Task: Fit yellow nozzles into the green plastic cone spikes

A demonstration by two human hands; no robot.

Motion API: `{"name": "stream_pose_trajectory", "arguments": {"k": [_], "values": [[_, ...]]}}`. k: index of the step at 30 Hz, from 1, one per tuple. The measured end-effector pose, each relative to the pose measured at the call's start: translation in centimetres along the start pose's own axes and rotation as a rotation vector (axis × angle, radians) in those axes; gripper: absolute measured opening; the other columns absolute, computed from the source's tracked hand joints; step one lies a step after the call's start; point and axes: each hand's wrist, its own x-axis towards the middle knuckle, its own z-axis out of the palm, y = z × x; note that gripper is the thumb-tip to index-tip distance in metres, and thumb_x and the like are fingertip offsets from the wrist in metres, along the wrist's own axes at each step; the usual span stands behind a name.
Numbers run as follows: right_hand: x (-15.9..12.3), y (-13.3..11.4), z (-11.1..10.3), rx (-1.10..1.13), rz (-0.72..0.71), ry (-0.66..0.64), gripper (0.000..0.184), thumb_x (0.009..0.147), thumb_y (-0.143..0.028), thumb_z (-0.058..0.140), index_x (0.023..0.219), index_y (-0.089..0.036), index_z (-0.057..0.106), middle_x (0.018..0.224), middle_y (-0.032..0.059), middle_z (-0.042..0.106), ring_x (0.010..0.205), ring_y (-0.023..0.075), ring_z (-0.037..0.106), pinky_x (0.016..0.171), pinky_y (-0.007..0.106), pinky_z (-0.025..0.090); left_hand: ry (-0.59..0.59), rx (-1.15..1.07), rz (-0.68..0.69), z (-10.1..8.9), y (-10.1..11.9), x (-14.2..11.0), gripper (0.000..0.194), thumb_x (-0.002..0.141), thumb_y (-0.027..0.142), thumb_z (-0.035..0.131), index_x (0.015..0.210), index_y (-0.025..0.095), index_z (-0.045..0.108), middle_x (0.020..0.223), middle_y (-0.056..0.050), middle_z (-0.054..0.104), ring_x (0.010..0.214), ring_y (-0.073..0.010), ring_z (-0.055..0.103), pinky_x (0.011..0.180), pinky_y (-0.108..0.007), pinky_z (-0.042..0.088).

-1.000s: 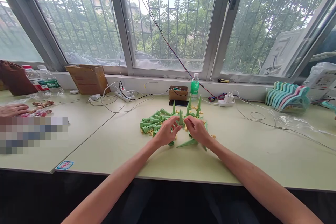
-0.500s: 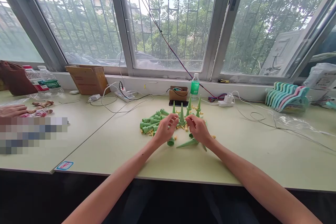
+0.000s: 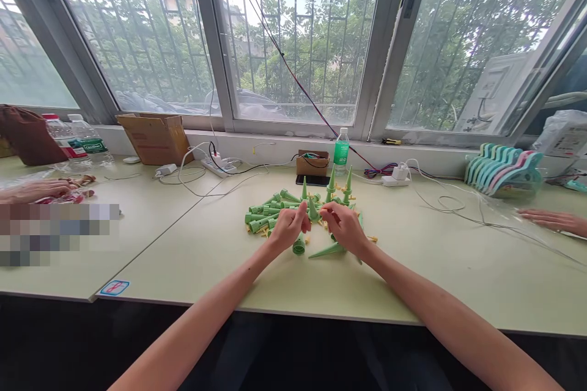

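Note:
My left hand is closed on a green plastic plant-watering spike, which leans between my two hands with its point up. My right hand faces it from the right, thumb and fingers pinched near the spike's side; what they hold is too small to make out. Loose green spikes with small yellow valves lie in a heap left of my left hand. Several upright spikes stand behind my hands. One spike lies flat in front, beside a green cap with its round opening towards me.
Behind the spikes are a phone, a small cardboard box and a green-labelled bottle. Cables and power strips run along the wall. Children's hangers stand right. Other people's hands rest at left and right.
The spike between my hands has gone from upright to tilted, and my left fingers have closed further around it. Another person's hand has appeared at the right edge.

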Motion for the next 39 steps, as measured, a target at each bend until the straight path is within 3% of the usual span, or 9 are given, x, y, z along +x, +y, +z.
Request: {"name": "stream_pose_trajectory", "arguments": {"k": [25,32,39], "values": [[0.01,-0.14,-0.06,0.059,0.033,-0.011,0.032,0.094,-0.047,0.046,0.085,-0.019,0.058,0.059,-0.0006,0.058,0.049,0.0137,0.054,0.053,0.025,0.042,0.015,0.075,0.036,-0.02,-0.32,0.14,0.065,0.093,0.056,0.033,0.058,0.014,0.069,0.053,-0.003,0.062,0.049,-0.0108,0.050,0.053,-0.022,0.039],[-0.08,0.03,0.01,0.079,0.040,-0.013,0.029,0.092,-0.046,0.050,0.087,-0.019,0.059,0.055,-0.0022,0.057,0.047,0.0133,0.054,0.054,0.024,0.043,0.005,0.096,0.019,-0.29,-0.08,0.10,0.064,0.093,0.057,0.032,0.057,0.013,0.063,0.048,-0.001,0.053,0.047,-0.0100,0.045,0.050,-0.023,0.034],[-0.13,0.36,-0.02,0.078,0.033,0.011,0.025,0.094,-0.039,0.047,0.082,-0.019,0.057,0.053,-0.0026,0.057,0.048,0.0124,0.055,0.056,0.023,0.043,-0.048,0.183,0.151,-0.34,-0.05,0.08,0.051,0.091,0.052,0.044,0.058,0.014,0.052,0.056,0.001,0.048,0.056,-0.0092,0.039,0.053,-0.022,0.030]]}}
